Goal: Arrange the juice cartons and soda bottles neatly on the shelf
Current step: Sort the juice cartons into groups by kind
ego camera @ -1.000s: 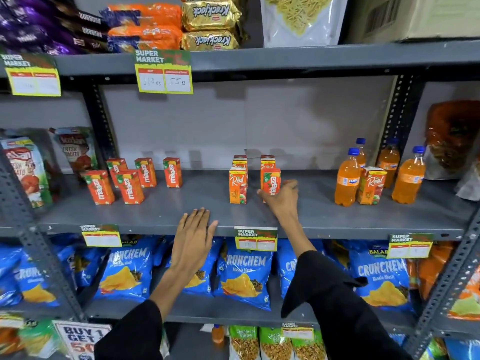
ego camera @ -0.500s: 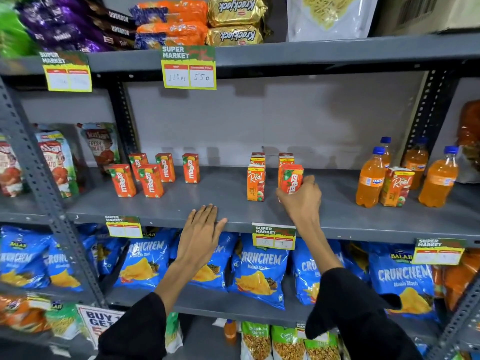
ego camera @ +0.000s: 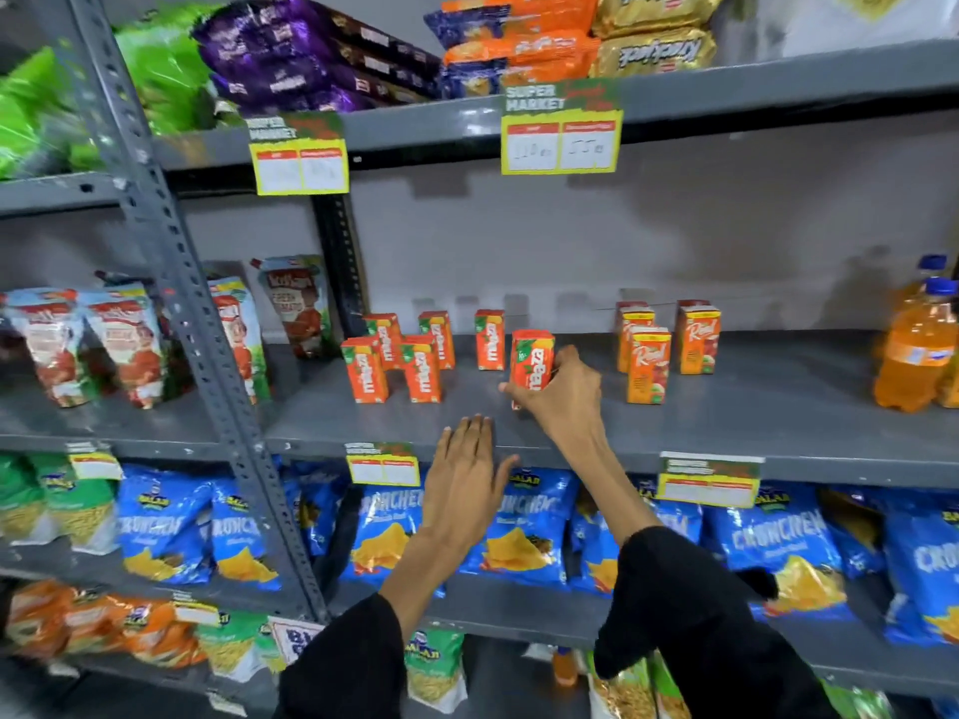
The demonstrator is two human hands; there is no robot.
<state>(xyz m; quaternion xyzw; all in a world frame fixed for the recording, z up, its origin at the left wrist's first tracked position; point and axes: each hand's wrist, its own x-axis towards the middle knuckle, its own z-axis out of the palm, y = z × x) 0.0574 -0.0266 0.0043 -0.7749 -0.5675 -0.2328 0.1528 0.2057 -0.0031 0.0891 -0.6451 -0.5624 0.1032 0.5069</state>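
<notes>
My right hand (ego camera: 563, 402) grips a red Maaza juice carton (ego camera: 531, 363), held upright just above the grey middle shelf (ego camera: 726, 422). To its left stand several more Maaza cartons (ego camera: 421, 368) in a loose group. To its right stand three orange Real cartons (ego camera: 648, 363) in a cluster. Orange soda bottles (ego camera: 916, 355) with blue caps stand at the far right edge. My left hand (ego camera: 467, 485) lies flat, fingers spread, on the shelf's front lip and holds nothing.
A perforated grey upright post (ego camera: 176, 282) divides the shelving at left, with tomato sauce pouches (ego camera: 124, 345) beyond it. Price tags (ego camera: 560, 132) hang from shelf edges. Blue chip bags (ego camera: 519, 531) fill the shelf below; biscuit packs (ego camera: 524, 49) lie above.
My right hand has carried the Maaza carton leftward, away from the Real cartons and toward the Maaza group. The camera has panned left. My left hand stays on the shelf edge.
</notes>
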